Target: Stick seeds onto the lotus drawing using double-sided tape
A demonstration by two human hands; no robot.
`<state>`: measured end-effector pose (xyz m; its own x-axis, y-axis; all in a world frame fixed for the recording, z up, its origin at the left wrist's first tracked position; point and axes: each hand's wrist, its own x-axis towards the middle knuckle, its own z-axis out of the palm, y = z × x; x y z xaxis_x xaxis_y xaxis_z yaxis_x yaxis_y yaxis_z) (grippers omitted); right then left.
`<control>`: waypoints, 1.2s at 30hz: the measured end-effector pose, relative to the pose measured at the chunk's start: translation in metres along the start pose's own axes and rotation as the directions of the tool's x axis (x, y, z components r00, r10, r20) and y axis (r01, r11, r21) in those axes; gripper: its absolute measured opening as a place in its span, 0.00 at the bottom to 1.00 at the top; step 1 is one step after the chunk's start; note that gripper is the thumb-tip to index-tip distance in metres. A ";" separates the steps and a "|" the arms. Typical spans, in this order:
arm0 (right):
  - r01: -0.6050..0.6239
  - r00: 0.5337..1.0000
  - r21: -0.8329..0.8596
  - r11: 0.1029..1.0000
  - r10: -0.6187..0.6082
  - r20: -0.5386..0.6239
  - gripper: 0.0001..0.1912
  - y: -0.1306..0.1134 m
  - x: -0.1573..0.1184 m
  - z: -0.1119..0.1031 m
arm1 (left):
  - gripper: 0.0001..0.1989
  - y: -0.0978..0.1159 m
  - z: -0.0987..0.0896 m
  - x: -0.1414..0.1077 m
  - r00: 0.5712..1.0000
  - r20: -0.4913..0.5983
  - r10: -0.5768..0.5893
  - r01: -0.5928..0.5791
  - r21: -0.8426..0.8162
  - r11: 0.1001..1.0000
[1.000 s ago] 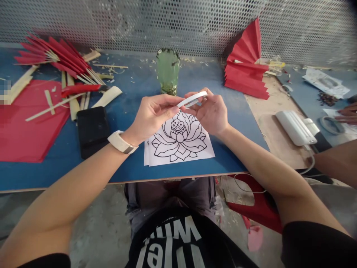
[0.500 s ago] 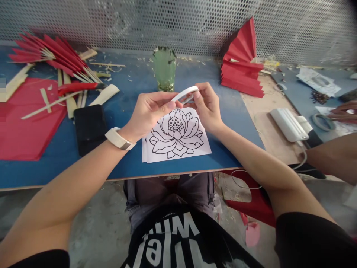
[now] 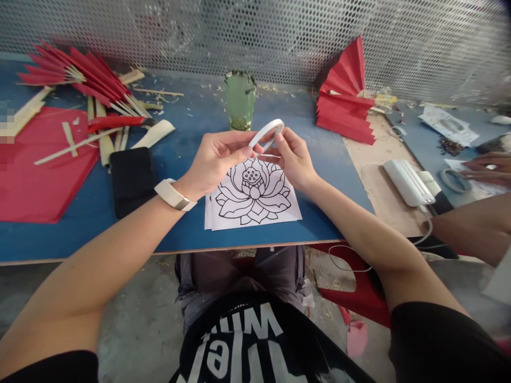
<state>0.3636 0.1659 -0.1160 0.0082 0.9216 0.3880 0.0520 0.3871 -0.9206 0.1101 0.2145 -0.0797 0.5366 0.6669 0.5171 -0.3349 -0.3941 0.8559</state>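
A roll of white tape (image 3: 266, 137) is held up between my two hands, above the paper. My left hand (image 3: 223, 157), with a pale band on the wrist, pinches the roll's left side between thumb and fingers. On its right side, the thumb and fingers of my right hand (image 3: 293, 157) close on the rim. Beneath them lie white sheets with a black-outlined lotus drawing (image 3: 254, 199); my hands cover the drawing's top edge. Just behind the hands stands a green glass (image 3: 240, 101).
Left: red folded fans (image 3: 88, 77), red paper (image 3: 43, 181), bamboo strips, a red-handled tool (image 3: 115, 123) and a black phone-like object (image 3: 133, 181). Right: a red pleated fan (image 3: 346, 98), a white power bank (image 3: 408, 182) with a cable, and another person's hand (image 3: 489, 167) and arm.
The tape roll has tilted more upright, so its ring opening shows more. Both hands still hold it, their fingers slightly shifted. The camera view has moved a little.
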 end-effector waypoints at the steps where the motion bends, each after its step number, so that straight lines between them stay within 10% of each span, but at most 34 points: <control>1: 0.060 0.998 -0.086 0.995 -0.061 -0.009 0.29 -0.003 -0.001 -0.002 | 0.25 0.002 0.000 0.000 1.000 0.006 -0.014 0.014 0.016 1.000; 6: 0.300 0.946 -0.402 0.865 -0.325 0.006 0.26 -0.021 -0.005 -0.006 | 0.23 0.013 0.003 -0.001 0.998 0.042 -0.054 0.052 0.055 0.997; 14: 0.404 0.896 -0.520 0.753 -0.440 0.060 0.31 -0.001 -0.002 -0.010 | 0.22 0.012 0.002 -0.003 0.996 0.087 -0.022 0.012 0.119 0.993; 25: 0.610 0.734 -0.615 0.500 -0.649 0.201 0.11 -0.026 -0.011 0.000 | 0.31 -0.001 -0.001 -0.007 0.992 0.075 -0.103 0.078 0.282 0.956; 36: 0.521 0.824 -0.621 0.585 -0.535 0.187 0.09 -0.021 -0.015 0.004 | 0.21 -0.007 -0.001 -0.013 0.973 0.038 -0.229 0.194 0.405 0.894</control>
<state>0.3582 0.1437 -0.1027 -0.2079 0.5569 0.8041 0.6550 0.6898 -0.3085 0.1051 0.2092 -0.0927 0.6279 0.7148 0.3079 0.1182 -0.4786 0.8700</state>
